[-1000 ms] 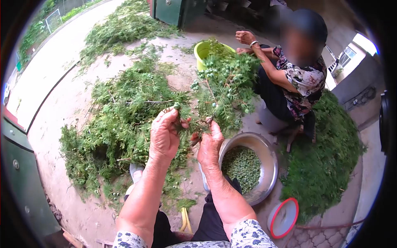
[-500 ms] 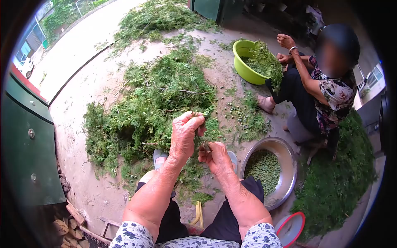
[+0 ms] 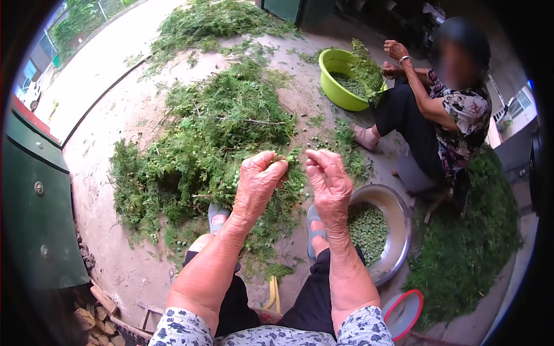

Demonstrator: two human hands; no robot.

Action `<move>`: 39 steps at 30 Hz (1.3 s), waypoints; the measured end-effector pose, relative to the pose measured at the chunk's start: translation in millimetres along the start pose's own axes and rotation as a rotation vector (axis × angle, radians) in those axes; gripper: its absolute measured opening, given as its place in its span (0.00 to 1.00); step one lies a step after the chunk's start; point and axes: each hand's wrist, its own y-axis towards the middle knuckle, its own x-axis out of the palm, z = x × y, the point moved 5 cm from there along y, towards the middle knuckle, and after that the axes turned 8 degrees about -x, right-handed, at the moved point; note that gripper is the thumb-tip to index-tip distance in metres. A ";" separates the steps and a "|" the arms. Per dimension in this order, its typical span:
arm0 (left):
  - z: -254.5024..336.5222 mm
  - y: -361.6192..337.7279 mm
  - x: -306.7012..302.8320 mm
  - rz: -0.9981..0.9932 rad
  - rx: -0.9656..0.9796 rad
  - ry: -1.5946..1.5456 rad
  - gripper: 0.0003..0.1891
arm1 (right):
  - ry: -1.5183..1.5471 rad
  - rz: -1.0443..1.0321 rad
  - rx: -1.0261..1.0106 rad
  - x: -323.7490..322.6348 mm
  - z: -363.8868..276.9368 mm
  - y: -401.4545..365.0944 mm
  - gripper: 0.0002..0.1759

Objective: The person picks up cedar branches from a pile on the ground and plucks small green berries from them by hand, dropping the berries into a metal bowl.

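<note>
My left hand (image 3: 257, 182) is pinched on a small green sprig (image 3: 292, 155), which sticks out to the right of the fingertips. Just right of the sprig is my right hand (image 3: 330, 183), its fingers curled together; anything between its fingertips is too small to make out. Below both hands lies a large heap of green branches (image 3: 225, 109) on the ground. A metal basin (image 3: 405, 230) holding many small green cones (image 3: 368, 230) stands beside my right forearm.
At the right, a seated person (image 3: 427, 104) holds a leafy branch (image 3: 365, 68) over a lime-green tub (image 3: 340, 95). More greenery (image 3: 467, 242) lies behind that person. A red-rimmed container (image 3: 404, 314) stands at lower right, firewood (image 3: 98, 323) at lower left.
My right hand has moved up and to the right, from below my left hand to the far side of the sprig. The view has shifted slightly.
</note>
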 end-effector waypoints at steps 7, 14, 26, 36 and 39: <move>-4.7 -2.1 9.5 -0.045 -0.018 0.032 0.05 | 0.094 -0.122 0.065 10.6 6.9 -5.4 0.13; -12.0 0.3 12.2 -0.035 -0.032 0.106 0.05 | 0.109 -0.105 0.111 4.3 10.1 -8.3 0.07; -21.9 6.3 4.0 0.105 -0.179 -0.361 0.03 | -0.275 0.342 0.357 -75.0 84.2 -26.3 0.09; -31.0 7.6 -0.8 0.124 -0.227 -0.542 0.02 | -0.816 0.705 0.592 -151.8 111.3 -59.0 0.19; -28.9 7.1 2.8 0.154 -0.215 -0.564 0.02 | 0.136 0.241 1.009 -71.4 117.6 -71.8 0.14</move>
